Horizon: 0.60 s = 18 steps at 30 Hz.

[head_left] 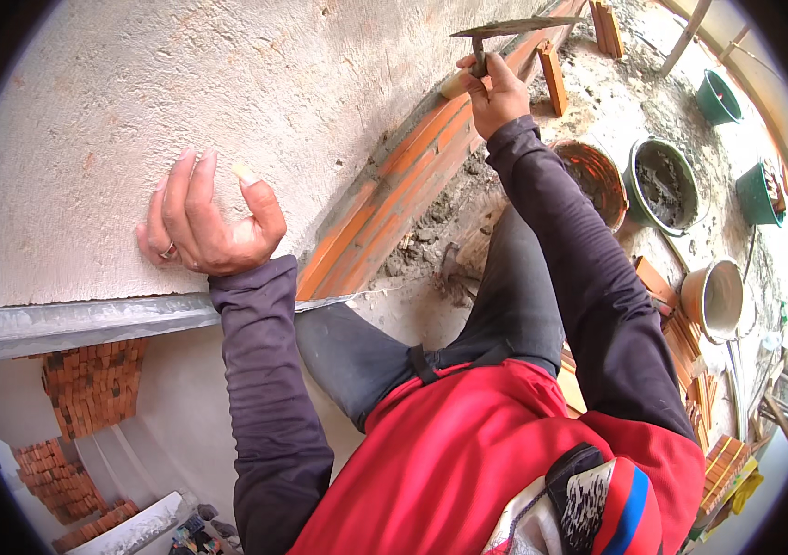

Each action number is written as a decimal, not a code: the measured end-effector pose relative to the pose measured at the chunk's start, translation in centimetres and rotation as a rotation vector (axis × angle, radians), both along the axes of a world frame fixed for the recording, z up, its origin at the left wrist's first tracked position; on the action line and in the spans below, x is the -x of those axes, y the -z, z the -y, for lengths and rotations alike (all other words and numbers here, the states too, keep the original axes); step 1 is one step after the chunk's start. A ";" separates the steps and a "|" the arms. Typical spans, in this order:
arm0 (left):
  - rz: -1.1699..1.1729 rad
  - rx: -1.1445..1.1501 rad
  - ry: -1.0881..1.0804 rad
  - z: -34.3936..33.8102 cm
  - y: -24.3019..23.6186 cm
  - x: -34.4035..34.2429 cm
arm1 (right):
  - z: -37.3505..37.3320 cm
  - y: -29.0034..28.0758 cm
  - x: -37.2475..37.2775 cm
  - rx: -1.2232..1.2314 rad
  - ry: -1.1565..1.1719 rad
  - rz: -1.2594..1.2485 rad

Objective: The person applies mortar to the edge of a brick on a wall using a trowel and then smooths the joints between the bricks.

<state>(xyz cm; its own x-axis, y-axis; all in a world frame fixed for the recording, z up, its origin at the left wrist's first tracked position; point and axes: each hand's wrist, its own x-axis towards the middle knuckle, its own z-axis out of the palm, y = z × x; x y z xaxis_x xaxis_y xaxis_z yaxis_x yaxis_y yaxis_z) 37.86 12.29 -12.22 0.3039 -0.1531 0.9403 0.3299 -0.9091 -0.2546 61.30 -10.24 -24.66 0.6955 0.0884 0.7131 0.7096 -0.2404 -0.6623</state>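
Observation:
My right hand (502,95) is closed around the handle of a mortar-stained trowel (519,27), its blade raised above the far end of a low brick course (399,180). Orange hollow bricks with grey mortar joints form this course, which runs along a rough, pale plastered surface (320,83). Over that surface my left hand (214,217) has its fingers apart and loosely curled, holding nothing. Whether it touches the surface, I cannot tell. A ring sits on one of its fingers.
Loose mortar (422,240) lies beside the course. Single bricks (552,80) stand farther along it. At right are a mortar bucket (632,185), green buckets (716,99) and a pale bucket (693,294). A metal edge (89,324) crosses lower left, with stacked bricks (93,388) below.

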 end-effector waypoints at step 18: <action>0.002 0.013 0.007 -0.2 0.0 0.0 | 0.3 -0.9 -0.3 0.054 0.008 -0.059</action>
<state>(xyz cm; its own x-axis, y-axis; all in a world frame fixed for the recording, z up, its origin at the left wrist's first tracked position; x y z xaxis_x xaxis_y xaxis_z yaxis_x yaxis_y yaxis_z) 37.90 12.45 -12.24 0.3014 -0.1431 0.9427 0.3241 -0.9145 -0.2424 61.63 -10.55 -23.78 0.7373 0.1202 0.6648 0.6673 -0.2828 -0.6890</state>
